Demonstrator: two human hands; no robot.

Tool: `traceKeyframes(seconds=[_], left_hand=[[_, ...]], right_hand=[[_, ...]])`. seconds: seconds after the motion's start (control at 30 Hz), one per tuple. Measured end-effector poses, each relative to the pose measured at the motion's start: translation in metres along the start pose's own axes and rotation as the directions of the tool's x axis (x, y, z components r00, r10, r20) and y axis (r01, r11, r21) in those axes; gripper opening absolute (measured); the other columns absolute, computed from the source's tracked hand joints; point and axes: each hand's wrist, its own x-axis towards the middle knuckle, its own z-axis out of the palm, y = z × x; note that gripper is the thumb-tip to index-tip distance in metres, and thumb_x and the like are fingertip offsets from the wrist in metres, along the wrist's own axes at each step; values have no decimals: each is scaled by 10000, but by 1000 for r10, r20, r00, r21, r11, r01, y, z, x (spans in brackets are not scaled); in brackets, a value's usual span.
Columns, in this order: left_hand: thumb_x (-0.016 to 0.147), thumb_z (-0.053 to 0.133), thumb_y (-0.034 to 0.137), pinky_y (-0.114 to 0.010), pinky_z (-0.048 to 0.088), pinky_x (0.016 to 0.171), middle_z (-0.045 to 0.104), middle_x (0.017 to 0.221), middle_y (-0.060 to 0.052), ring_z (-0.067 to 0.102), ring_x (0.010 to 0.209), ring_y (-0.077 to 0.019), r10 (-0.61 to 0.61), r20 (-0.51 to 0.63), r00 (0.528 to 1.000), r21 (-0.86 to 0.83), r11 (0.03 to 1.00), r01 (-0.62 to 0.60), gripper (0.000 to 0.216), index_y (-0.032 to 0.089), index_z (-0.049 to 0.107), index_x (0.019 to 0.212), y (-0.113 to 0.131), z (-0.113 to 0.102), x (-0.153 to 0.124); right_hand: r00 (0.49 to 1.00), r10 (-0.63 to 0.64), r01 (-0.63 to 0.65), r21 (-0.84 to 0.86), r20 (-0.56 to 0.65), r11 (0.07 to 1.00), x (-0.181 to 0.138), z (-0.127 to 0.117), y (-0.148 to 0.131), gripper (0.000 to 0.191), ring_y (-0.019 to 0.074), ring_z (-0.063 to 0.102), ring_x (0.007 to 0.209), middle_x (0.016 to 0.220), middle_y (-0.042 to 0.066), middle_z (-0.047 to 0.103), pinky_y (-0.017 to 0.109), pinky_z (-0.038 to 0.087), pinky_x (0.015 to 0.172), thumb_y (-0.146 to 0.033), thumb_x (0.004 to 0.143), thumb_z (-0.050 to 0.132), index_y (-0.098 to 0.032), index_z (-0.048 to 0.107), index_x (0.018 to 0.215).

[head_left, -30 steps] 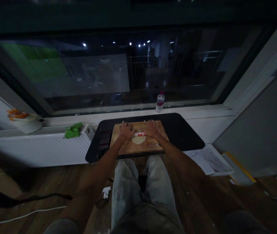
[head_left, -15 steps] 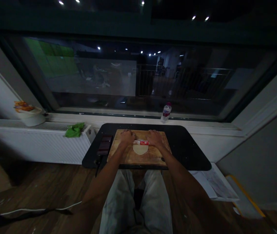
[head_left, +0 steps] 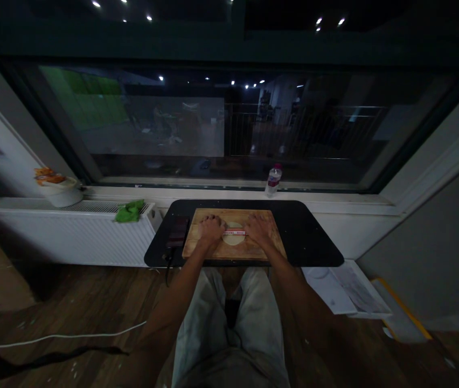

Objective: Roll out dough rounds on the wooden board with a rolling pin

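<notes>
A wooden board (head_left: 233, 252) lies on a small black table (head_left: 310, 237) in front of my knees. On it is a flat round of pale dough (head_left: 233, 241). Across the dough lies a thin red-and-white roller (head_left: 234, 233). My left hand (head_left: 210, 228) rests palm down on the roller's left end, fingers flat. My right hand (head_left: 260, 228) lies the same way on its right end. The ends of the roller are hidden under my palms.
A dark flat object (head_left: 176, 233) lies on the table left of the board. A water bottle (head_left: 273, 181) stands on the window sill. A green cloth (head_left: 129, 212) and a white bowl (head_left: 60, 191) sit on the radiator (head_left: 71, 237). Papers (head_left: 346, 291) and a cable (head_left: 63, 337) lie on the floor.
The roller and both hands have come toward me, from the far edge of the dough to its middle. My view has shifted a little.
</notes>
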Motion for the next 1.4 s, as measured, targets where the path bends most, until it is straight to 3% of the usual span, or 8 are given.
traceKeyframes(seconds=[0.13, 0.4, 0.83, 1.13, 1.4], left_hand=[[1181, 421, 416, -448, 506, 1131, 733, 1476, -192, 615, 1398, -344, 15, -19, 1000, 14, 1000, -14, 482, 168, 793, 1359, -1, 4, -12], [1193, 365, 409, -466, 515, 1114, 761, 1438, -176, 668, 1332, -340, 42, -52, 998, 66, 997, -39, 526, 160, 806, 1336, -1, 3, -26], [1195, 382, 403, -472, 473, 1140, 774, 1415, -187, 656, 1345, -345, 86, -69, 994, 82, 993, -80, 508, 162, 810, 1324, -3, 8, -27], [1178, 425, 407, -455, 468, 1130, 768, 1421, -175, 648, 1336, -338, 61, -99, 993, 40, 998, -57, 468, 183, 819, 1298, -1, 9, -16], [1167, 459, 417, -445, 525, 1124, 789, 1397, -176, 692, 1335, -342, 6, -77, 997, 33, 999, -4, 467, 183, 844, 1289, 0, 9, 16]], right_hand=[[1000, -18, 18, -6, -16, 1000, -12, -4, -3, 505, 326, 628, 1494, 1604, 168, 707, 412, 480, 1229, -433, 1158, 507, -173, 752, 1514], [1000, -9, 8, -29, -29, 1000, -31, -16, -9, 458, 293, 697, 1398, 1499, 166, 767, 356, 500, 1156, -392, 1173, 479, -167, 802, 1408], [997, -26, 22, -46, -78, 999, -42, -14, -8, 475, 297, 714, 1355, 1427, 180, 790, 374, 516, 1131, -410, 1175, 454, -154, 818, 1343], [999, 4, -7, -67, -46, 998, -27, -13, -8, 470, 294, 691, 1399, 1514, 142, 764, 392, 503, 1173, -433, 1161, 484, -217, 805, 1429], [1000, -5, 6, -39, 15, 999, 18, -2, -2, 502, 338, 661, 1435, 1544, 147, 748, 437, 490, 1208, -416, 1111, 532, -234, 777, 1510]])
